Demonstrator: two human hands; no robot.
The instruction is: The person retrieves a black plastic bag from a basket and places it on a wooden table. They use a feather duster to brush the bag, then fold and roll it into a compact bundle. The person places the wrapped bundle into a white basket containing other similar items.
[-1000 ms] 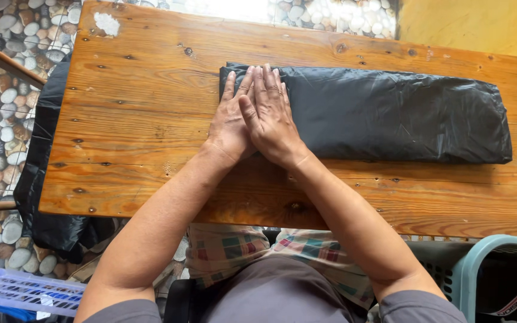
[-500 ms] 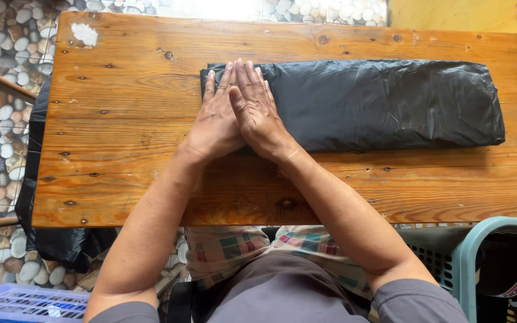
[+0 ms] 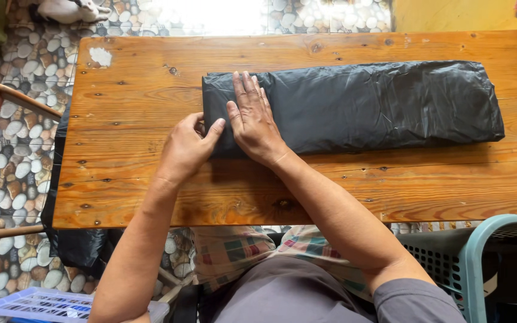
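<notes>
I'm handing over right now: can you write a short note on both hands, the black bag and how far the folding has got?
Right hand: flat, palm down on the left end of the black plastic bag.
Left hand: curled at the bag's left edge, thumb touching it.
The bag lies folded into a long flat strip on the wooden table.
Done: the lengthwise fold.
Left: probably folding it shorter from the left end.

Both my hands down and close together, forearms angling in from below.

My right hand (image 3: pixel 254 121) lies flat, palm down, fingers straight and together, pointing away from me. My left hand (image 3: pixel 188 148) sits just beside it, loosely curled, its thumb reaching toward the right thumb. Both forearms are bare, my right elbow bent.
</notes>
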